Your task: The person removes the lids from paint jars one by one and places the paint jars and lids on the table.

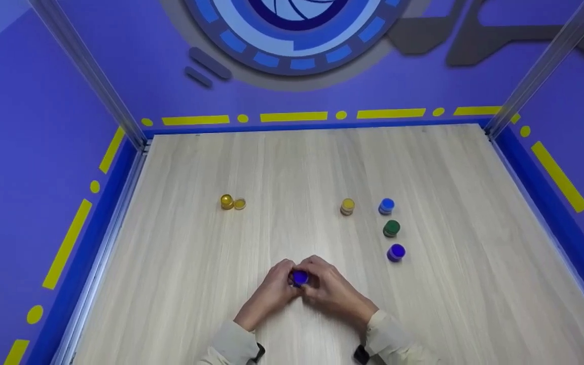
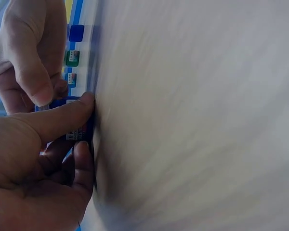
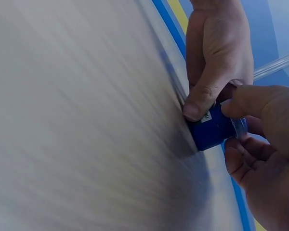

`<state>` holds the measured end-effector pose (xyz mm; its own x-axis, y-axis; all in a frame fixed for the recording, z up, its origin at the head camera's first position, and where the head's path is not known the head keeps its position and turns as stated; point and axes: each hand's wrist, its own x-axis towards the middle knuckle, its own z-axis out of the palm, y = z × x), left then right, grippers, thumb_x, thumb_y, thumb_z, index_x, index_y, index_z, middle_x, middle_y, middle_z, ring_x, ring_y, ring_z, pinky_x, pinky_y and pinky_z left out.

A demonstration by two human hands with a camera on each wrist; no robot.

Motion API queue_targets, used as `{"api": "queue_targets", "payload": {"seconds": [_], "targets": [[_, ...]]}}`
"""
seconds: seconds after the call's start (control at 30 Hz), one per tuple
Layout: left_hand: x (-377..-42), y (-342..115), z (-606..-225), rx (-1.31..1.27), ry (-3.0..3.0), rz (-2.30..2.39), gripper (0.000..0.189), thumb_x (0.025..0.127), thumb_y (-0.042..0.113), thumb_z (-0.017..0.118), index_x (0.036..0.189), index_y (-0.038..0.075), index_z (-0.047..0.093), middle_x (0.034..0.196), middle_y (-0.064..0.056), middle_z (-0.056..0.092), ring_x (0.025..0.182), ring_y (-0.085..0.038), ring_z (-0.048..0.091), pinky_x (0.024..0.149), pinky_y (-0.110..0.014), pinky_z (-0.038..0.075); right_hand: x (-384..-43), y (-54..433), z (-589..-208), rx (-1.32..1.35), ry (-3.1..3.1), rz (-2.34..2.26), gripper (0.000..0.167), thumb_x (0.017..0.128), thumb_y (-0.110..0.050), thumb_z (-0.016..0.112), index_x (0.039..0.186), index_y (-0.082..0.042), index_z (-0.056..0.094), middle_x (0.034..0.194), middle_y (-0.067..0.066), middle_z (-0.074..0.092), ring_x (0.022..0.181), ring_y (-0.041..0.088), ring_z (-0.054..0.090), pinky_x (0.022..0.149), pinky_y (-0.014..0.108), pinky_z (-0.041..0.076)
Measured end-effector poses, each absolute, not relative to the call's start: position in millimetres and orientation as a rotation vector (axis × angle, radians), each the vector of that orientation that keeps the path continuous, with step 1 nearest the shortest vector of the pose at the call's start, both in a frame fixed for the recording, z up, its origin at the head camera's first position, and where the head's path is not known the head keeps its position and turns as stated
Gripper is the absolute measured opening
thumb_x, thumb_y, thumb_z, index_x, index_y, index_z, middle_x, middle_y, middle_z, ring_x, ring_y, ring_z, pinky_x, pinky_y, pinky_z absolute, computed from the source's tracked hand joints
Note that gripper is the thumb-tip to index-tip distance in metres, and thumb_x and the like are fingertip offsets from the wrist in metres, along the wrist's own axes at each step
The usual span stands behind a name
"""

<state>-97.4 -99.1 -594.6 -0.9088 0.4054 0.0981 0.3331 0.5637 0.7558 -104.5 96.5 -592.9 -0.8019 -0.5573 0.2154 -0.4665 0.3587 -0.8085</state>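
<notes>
At the near middle of the table, both hands are around a small jar of purple-blue paint [image 1: 300, 277]. My left hand [image 1: 277, 284] grips the labelled body of the jar low down, close to the tabletop, its thumb [image 3: 194, 111] along the side. My right hand [image 1: 330, 286] pinches the clear-rimmed lid [image 3: 241, 125] at the top between thumb and fingers. In the left wrist view the fingers hide much of the jar [image 2: 79, 120].
To the right stand a purple jar [image 1: 396, 252], a green jar [image 1: 391, 228] and a blue jar [image 1: 386, 206], with a yellow jar [image 1: 347, 207] left of them. Farther left, a gold jar [image 1: 226, 202] sits beside a small round lid [image 1: 240, 204]. Blue walls [image 1: 135, 76] enclose the table.
</notes>
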Motion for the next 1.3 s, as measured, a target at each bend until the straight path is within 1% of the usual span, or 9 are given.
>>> {"api": "queue_targets", "payload": {"seconds": [0.13,0.3,0.43,0.53,0.63,0.8,0.97,1.17,1.3], "targets": [[-97,-98,-593,0.61,2.698,1.258,0.034,0.081,0.006,0.085,0.106,0.002,0.062,0.097,-0.002,0.06,0.092,-0.019,0.055,0.084,-0.036,0.049,-112,96,-587,-1.042,2.521,-1.507,0.038,0.085,0.006,0.073,0.122,-0.002,0.07,0.117,0.005,0.065,0.1,0.017,0.063,0.084,0.032,0.055],[-93,-96,-592,0.612,2.707,1.254,0.028,0.08,-0.001,0.079,0.098,0.004,0.058,0.092,-0.004,0.056,0.086,-0.015,0.048,0.077,-0.032,0.045,-116,99,-584,-1.053,2.539,-1.574,0.038,0.085,0.008,0.073,0.122,0.003,0.068,0.118,0.006,0.066,0.095,0.019,0.063,0.078,0.031,0.055],[-89,-95,-591,0.631,2.727,1.23,0.029,0.082,-0.004,0.078,0.097,0.004,0.055,0.092,-0.002,0.053,0.085,-0.013,0.045,0.074,-0.03,0.043,-115,104,-582,-0.967,2.54,-1.624,0.037,0.087,0.006,0.073,0.123,0.004,0.068,0.118,0.004,0.066,0.094,0.017,0.062,0.077,0.036,0.056],[-87,-94,-591,0.635,2.746,1.187,0.029,0.084,-0.005,0.077,0.101,0.004,0.056,0.097,-0.003,0.054,0.09,-0.016,0.048,0.078,-0.032,0.046,-114,108,-581,-0.911,2.536,-1.648,0.039,0.087,0.005,0.074,0.125,0.004,0.067,0.119,0.003,0.066,0.093,0.018,0.062,0.078,0.04,0.057],[-85,-93,-589,0.613,2.75,1.153,0.029,0.086,-0.003,0.077,0.107,0.002,0.058,0.103,-0.003,0.056,0.098,-0.02,0.053,0.086,-0.036,0.05,-113,114,-581,-0.881,2.536,-1.661,0.042,0.086,0.008,0.074,0.127,0.004,0.066,0.119,0.003,0.066,0.094,0.02,0.062,0.077,0.042,0.056],[-85,-91,-586,0.549,2.704,1.142,0.035,0.085,0.003,0.079,0.115,0.002,0.06,0.11,-0.004,0.056,0.107,-0.024,0.055,0.093,-0.04,0.051,-113,124,-582,-0.842,2.556,-1.652,0.046,0.082,0.013,0.07,0.128,0.004,0.066,0.118,0.002,0.065,0.095,0.018,0.061,0.078,0.039,0.056],[-85,-91,-587,0.517,2.69,1.139,0.036,0.087,0.007,0.081,0.116,0.003,0.061,0.112,-0.003,0.056,0.108,-0.022,0.054,0.094,-0.04,0.05,-113,133,-583,-0.822,2.595,-1.648,0.048,0.08,0.012,0.069,0.127,0.004,0.066,0.117,0.003,0.065,0.094,0.015,0.061,0.077,0.035,0.056],[-84,-91,-589,0.552,2.752,1.149,0.033,0.085,0.004,0.083,0.112,0.003,0.064,0.11,-0.005,0.059,0.106,-0.023,0.056,0.093,-0.039,0.051,-114,142,-584,-0.785,2.619,-1.65,0.047,0.08,0.013,0.07,0.126,0.004,0.067,0.116,0.005,0.065,0.093,0.019,0.061,0.078,0.035,0.055],[-84,-90,-590,0.559,2.768,1.157,0.035,0.085,0.004,0.083,0.113,0.002,0.064,0.11,-0.005,0.06,0.106,-0.023,0.057,0.093,-0.04,0.051,-114,147,-586,-0.792,2.633,-1.681,0.051,0.078,0.016,0.071,0.126,0.004,0.066,0.117,0.01,0.066,0.092,0.027,0.063,0.076,0.036,0.055]]}}
